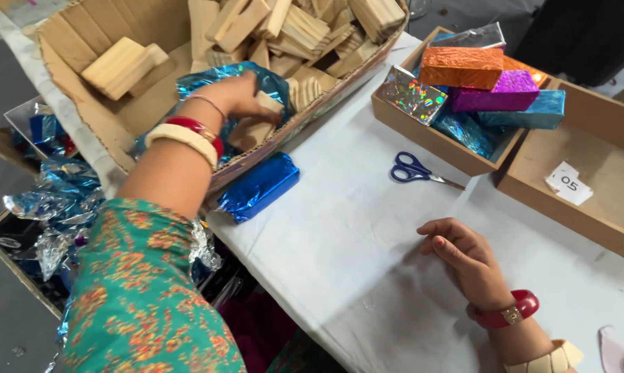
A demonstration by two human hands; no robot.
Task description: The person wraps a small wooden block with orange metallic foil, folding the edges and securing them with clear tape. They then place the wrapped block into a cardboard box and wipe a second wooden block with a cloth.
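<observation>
Head camera looks down on a table (367, 228) covered in white cloth. The left hand (237, 95) reaches into a big cardboard box (84, 41) of plain wooden blocks at the table's far left edge, and its fingers are curled around one wooden block (257, 124) lying near the box's front wall, beside a crumpled sheet of blue foil (208, 79). The block's far end is hidden by the fingers, so how firm the hold is cannot be told for sure, but the hand is closed on it. The block lies right under the palm; its long axis runs roughly from the box's front wall toward the pile (305, 34) at the back, slanting a little to the right. The left hand is much the nearer of the two.

The right hand (464, 257) rests on the cloth near the table's near edge, fingers loosely bent, holding nothing. Well apart from it, scissors (417, 169) with blue handles lie in the middle of the table, blades pointing right. A block wrapped in blue foil (260, 185) lies at the left edge, just outside the cardboard box. At the far right stands a wooden tray (422, 135) of wrapped blocks in orange, purple, blue and silver, with an emptier tray (602, 124) beside it.
</observation>
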